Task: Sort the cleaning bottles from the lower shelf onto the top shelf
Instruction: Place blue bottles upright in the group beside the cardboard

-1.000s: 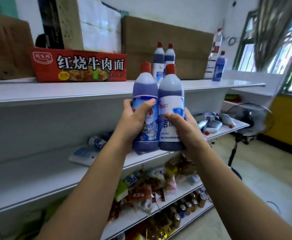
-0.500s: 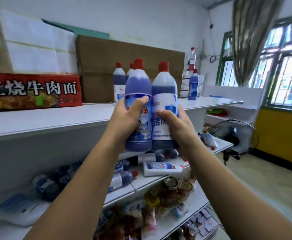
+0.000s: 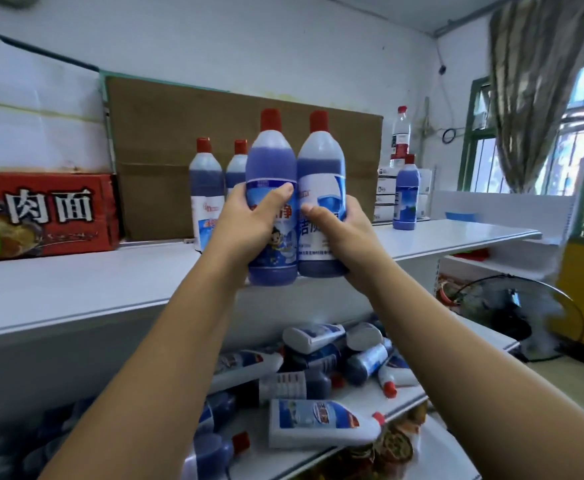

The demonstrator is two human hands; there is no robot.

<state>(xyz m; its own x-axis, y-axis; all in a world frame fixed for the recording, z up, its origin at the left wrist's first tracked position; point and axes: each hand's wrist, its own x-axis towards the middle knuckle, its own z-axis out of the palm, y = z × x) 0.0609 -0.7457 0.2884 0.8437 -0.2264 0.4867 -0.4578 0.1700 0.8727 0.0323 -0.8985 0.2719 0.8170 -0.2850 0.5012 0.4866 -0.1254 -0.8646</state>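
Observation:
My left hand (image 3: 249,225) grips an upright blue bottle with a red cap (image 3: 271,161). My right hand (image 3: 339,233) grips a second, matching blue bottle (image 3: 321,161) pressed against the first. Both bottles hang just above the front edge of the white top shelf (image 3: 76,289). Behind them two more blue bottles (image 3: 205,181) stand upright on that shelf, and another blue bottle (image 3: 406,194) stands further right. On the lower shelf (image 3: 397,400) several blue and white cleaning bottles (image 3: 318,424) lie tumbled on their sides.
A red noodle carton (image 3: 41,216) sits at the left of the top shelf, with a brown cardboard sheet (image 3: 242,133) against the wall behind. A clear water bottle (image 3: 401,133) stands on white boxes at the right. A floor fan (image 3: 512,317) is beyond the shelf end.
Both hands have carried the two bottles closer to the top shelf, and my view has moved in and to the right, so the lower shelf's pile now shows below my arms.

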